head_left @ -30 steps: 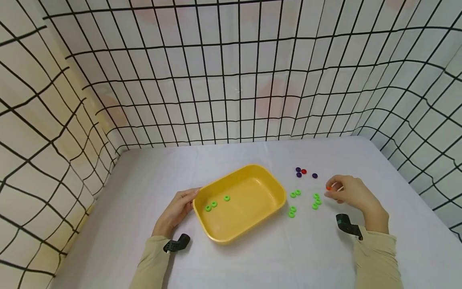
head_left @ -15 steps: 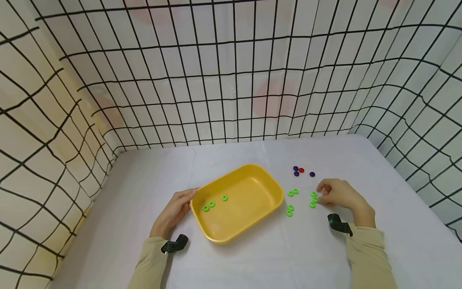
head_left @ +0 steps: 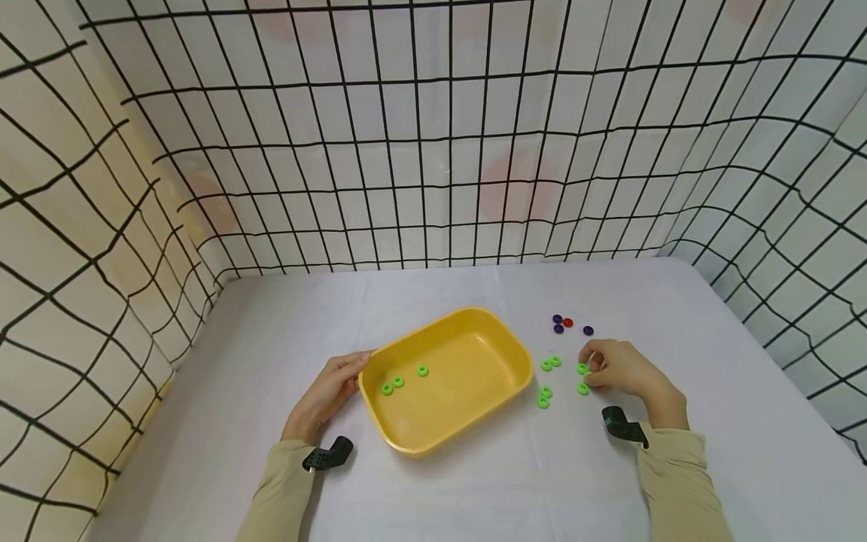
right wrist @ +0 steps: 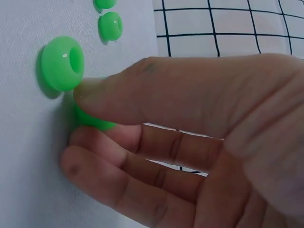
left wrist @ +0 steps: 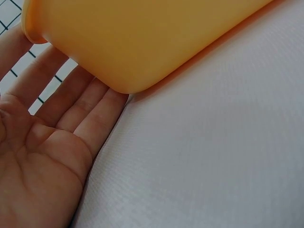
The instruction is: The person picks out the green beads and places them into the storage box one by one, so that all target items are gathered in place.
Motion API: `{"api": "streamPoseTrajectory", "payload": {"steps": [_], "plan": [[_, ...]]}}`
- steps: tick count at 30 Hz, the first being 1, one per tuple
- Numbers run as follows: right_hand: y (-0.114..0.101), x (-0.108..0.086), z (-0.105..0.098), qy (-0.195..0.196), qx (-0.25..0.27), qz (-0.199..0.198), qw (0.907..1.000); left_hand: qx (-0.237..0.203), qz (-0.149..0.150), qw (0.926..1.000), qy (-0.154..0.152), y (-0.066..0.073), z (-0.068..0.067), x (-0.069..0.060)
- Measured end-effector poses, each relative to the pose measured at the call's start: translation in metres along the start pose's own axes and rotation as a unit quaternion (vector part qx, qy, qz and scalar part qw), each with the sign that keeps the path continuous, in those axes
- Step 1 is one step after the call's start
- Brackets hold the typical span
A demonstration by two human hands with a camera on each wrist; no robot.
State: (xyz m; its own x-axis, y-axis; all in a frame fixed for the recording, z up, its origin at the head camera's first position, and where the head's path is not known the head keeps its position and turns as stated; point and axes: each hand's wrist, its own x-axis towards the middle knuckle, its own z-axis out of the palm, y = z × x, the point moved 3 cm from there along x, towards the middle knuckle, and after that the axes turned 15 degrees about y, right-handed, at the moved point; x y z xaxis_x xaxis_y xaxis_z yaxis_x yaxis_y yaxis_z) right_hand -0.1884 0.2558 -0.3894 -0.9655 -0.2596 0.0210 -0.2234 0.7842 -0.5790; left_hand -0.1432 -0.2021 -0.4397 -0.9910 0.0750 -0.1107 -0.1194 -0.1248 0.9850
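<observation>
The yellow tray [head_left: 440,444] lies at a slant on the table, with several green rings, one of them a ring [head_left: 423,371] near its middle. My left hand [head_left: 332,391] holds the tray's left end, thumb at the rim and fingers against the outer wall [left wrist: 128,57]. Right of the tray, my right hand [head_left: 626,373] pinches a green ring [right wrist: 92,118], mostly hidden behind the thumb in the right wrist view. Another green ring [right wrist: 61,64] lies beside the thumb tip. More green rings [head_left: 555,361] lie between tray and hand. The orange bead seen earlier is not visible.
Beyond the green rings lie several dark purple beads [head_left: 588,330] and a red bead [head_left: 567,323]. A black grid net [head_left: 450,184] stands at the back and both sides of the white table [head_left: 474,497]. Each wrist carries a black camera [head_left: 623,427].
My right hand has moved left and slightly down to the group of green rings, and now pinches one. The orange bead between its fingers has gone out of sight. My left hand stays at the tray.
</observation>
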Motion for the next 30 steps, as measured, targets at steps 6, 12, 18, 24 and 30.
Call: {"api": "streamPoseTrajectory", "payload": {"steps": [6, 12, 18, 24, 30], "plan": [[0.005, 0.0, -0.003, 0.014, -0.011, 0.013, 0.9998, 0.002, -0.004, 1.0, 0.004, -0.001, 0.001, 0.002], [0.005, 0.0, -0.007, 0.047, -0.006, 0.027, 0.9985, 0.003, -0.006, 0.9999, 0.01, -0.001, 0.0, 0.001], [-0.002, 0.003, -0.009, 0.118, 0.005, 0.029, 0.9925, 0.003, -0.008, 0.9999, 0.012, -0.001, 0.0, 0.002], [-0.027, 0.012, 0.002, 0.197, 0.027, -0.012, 0.98, 0.004, -0.01, 0.9999, 0.01, 0.001, 0.002, 0.002], [-0.066, 0.025, 0.022, 0.21, 0.09, -0.052, 0.9721, 0.012, -0.014, 0.9997, 0.014, 0.001, 0.0, 0.0]]}}
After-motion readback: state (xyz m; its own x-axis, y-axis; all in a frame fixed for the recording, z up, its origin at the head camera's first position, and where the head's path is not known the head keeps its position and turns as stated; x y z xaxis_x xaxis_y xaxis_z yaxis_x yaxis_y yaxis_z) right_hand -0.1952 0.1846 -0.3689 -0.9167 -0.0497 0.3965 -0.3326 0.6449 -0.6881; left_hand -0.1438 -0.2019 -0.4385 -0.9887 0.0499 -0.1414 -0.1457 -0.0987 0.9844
